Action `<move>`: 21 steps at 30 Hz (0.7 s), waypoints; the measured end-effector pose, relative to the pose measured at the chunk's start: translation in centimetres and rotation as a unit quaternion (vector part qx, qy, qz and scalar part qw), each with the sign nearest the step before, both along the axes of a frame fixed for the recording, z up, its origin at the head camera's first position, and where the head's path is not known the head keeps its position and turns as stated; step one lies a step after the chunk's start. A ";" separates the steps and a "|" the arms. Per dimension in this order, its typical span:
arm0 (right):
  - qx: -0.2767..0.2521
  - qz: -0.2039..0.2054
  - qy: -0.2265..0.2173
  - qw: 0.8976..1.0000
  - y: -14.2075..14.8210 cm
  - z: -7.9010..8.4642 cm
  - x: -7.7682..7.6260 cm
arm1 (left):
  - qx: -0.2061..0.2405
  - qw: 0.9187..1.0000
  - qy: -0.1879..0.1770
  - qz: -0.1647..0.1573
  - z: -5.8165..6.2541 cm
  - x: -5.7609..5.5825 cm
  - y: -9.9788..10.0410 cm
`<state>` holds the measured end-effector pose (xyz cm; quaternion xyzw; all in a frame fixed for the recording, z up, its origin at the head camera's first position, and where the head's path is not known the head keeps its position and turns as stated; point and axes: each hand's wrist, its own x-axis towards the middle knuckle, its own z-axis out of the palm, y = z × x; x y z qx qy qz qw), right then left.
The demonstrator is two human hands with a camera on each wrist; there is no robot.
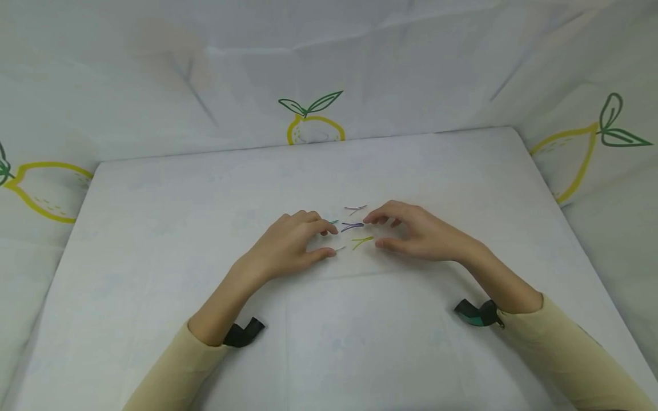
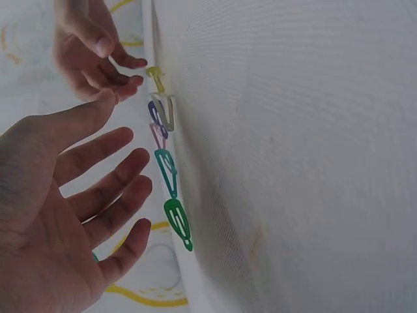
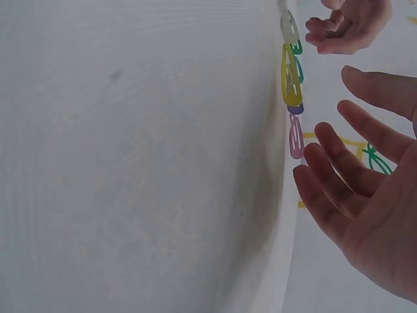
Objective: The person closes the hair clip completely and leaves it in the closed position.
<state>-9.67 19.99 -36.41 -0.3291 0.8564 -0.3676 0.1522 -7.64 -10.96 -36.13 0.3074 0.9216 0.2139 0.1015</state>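
Observation:
Several coloured snap hair clips lie close together on the white table between the two hands. A yellow hair clip [image 1: 362, 242], a purple hair clip [image 1: 352, 226] and a pink hair clip [image 1: 356, 209] show in the head view, their parts splayed in a Y. A whitish hair clip [image 2: 171, 114], a teal hair clip [image 2: 167, 173] and a green hair clip [image 2: 176, 218] appear in the left wrist view. My left hand [image 1: 293, 242] hovers at their left, fingers loosely bent, holding nothing. At their right is my right hand [image 1: 413, 228], relaxed and without a grip, fingertips near the purple and yellow clips.
A white cloth covers the table [image 1: 329, 342]. Behind and at both sides hangs a white curtain [image 1: 390, 74] with printed lemons. Dark devices sit at both wrists, a left wrist device [image 1: 244, 333] and a right wrist device [image 1: 478, 313].

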 end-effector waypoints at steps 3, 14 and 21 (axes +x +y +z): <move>0.001 0.000 -0.002 1.000 0.0 -0.1 0.0 | -0.008 1.000 0.003 -0.002 0.1 0.1 0.4; 0.001 -0.005 -0.008 1.000 -0.2 -0.1 0.2 | -0.012 1.000 0.011 -0.005 0.2 0.1 1.3; 0.008 -0.005 -0.009 1.000 -0.4 -0.1 0.3 | -0.017 1.000 0.010 -0.005 0.3 0.2 1.9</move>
